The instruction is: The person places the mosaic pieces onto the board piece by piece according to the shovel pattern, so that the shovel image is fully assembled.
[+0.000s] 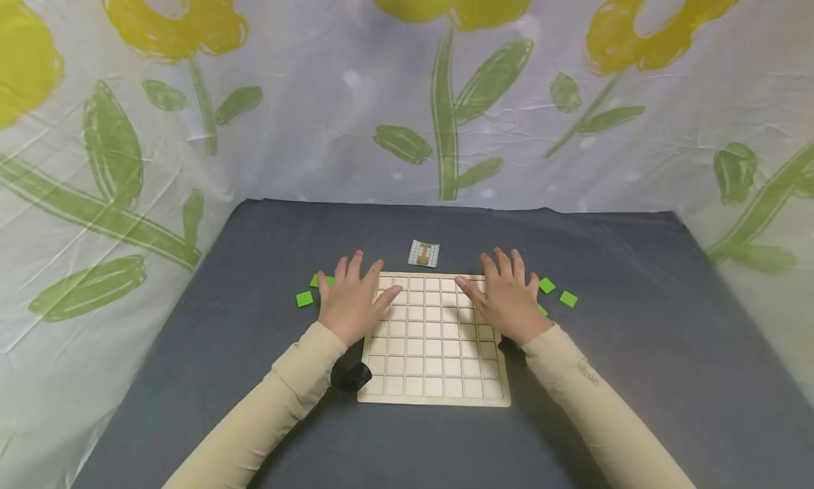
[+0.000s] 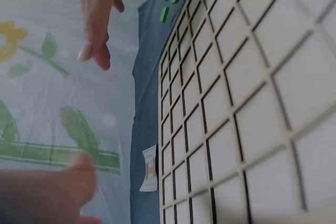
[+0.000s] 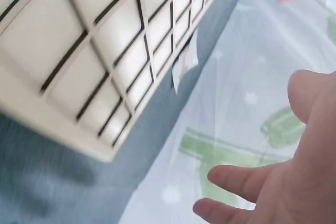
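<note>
A pale wooden grid board (image 1: 434,348) with rows of square cells lies on the grey cloth. Over its far left corner is my left hand (image 1: 352,302), fingers spread and nothing held. My right hand (image 1: 511,298) is over the far right corner, also spread and holding nothing; its shadow falls on the cells. In the right wrist view the right hand (image 3: 294,192) appears raised above the board's level. Bright green square tiles (image 1: 304,299) lie left of the left hand, which partly hides one. More green tiles (image 1: 569,299) lie beside the right hand.
Behind the board lies a small printed card (image 1: 424,254) with a grid and a coloured figure. The grey cloth (image 1: 432,446) covers the table. A white curtain (image 1: 318,143) with yellow flowers and green leaves hangs around its back and sides.
</note>
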A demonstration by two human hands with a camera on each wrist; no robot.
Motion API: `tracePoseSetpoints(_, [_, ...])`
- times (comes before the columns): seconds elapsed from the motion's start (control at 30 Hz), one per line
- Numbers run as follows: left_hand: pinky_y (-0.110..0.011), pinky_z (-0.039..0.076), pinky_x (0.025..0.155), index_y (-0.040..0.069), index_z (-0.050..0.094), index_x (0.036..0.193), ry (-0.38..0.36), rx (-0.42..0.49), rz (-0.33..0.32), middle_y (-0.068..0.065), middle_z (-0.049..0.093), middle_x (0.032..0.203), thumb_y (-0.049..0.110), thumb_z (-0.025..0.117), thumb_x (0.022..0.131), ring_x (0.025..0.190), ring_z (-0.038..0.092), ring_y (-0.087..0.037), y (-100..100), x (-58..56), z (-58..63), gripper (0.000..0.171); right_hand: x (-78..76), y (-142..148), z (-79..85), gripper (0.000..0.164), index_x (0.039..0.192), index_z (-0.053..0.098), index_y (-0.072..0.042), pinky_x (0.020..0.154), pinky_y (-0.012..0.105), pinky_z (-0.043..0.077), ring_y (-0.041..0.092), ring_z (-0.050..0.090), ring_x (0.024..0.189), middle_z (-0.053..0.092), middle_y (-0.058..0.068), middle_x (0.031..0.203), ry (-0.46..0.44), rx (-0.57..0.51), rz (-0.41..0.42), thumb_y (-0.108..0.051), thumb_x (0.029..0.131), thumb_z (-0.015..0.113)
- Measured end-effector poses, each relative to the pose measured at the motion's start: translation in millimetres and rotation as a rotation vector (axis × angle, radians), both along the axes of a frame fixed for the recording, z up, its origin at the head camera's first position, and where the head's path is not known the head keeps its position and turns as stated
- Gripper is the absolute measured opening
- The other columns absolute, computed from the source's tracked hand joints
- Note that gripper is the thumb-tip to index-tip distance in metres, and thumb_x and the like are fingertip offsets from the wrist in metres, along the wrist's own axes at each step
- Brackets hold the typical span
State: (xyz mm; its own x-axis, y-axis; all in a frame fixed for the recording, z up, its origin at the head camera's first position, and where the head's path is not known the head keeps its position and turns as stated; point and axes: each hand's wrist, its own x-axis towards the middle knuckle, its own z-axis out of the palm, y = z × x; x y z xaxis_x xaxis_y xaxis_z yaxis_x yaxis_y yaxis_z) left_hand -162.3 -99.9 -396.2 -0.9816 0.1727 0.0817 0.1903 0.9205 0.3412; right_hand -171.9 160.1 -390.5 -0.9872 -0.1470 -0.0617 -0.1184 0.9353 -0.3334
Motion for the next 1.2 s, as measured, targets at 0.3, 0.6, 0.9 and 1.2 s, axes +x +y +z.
tracePoseSetpoints(0.3, [-0.046, 0.051, 0.082, 0.008, 0.063, 0.123, 0.008, 0.018, -0.133, -0.017, 0.058, 0.121, 0.039, 0.067, 0.089, 0.106, 0.060, -0.032, -24, 34.9, -4.2, 0.046, 7.5, 50, 7.7, 0.056, 0.136, 0.044, 0.005, 0.095, 0.056, 0.036, 0.042, 0.037, 0.120, 0.046, 0.025, 0.130, 0.116, 0.023, 0.135, -0.034, 0.097, 0.057])
tracePoseSetpoints(0.6, [-0.036, 0.051, 0.077, 0.012, 0.066, 0.118, 0.037, 0.013, -0.298, -0.004, 0.064, 0.109, 0.037, 0.075, 0.082, 0.094, 0.063, -0.019, -39, 49.9, -13.9, 0.045, 3.3, 98, 4.6, 0.033, 0.117, 0.057, 0.006, 0.079, 0.046, 0.045, 0.035, 0.052, 0.095, 0.056, 0.021, 0.104, 0.074, 0.032, 0.114, -0.017, 0.094, 0.062])
tracePoseSetpoints(0.9, [-0.042, 0.048, 0.089, 0.014, 0.059, 0.131, -0.062, -0.016, -0.346, -0.007, 0.059, 0.126, 0.045, 0.078, 0.074, 0.113, 0.058, -0.026, -54, 56.1, -26.4, 0.068, -6.4, 135, -7.3, 0.033, 0.114, 0.058, 0.010, 0.079, 0.050, 0.048, 0.040, 0.056, 0.095, 0.057, 0.027, 0.105, 0.004, 0.052, 0.081, -0.012, 0.090, 0.065])
tracePoseSetpoints(1.2, [-0.042, 0.048, 0.088, 0.013, 0.056, 0.135, -0.046, -0.044, -0.415, -0.011, 0.056, 0.130, 0.044, 0.079, 0.072, 0.114, 0.056, -0.027, -55, 55.4, -27.8, 0.074, -12.3, 153, -22.0, 0.028, 0.103, 0.062, 0.010, 0.079, 0.053, 0.043, 0.040, 0.055, 0.088, 0.059, 0.023, 0.094, 0.049, 0.062, 0.053, -0.013, 0.088, 0.067])
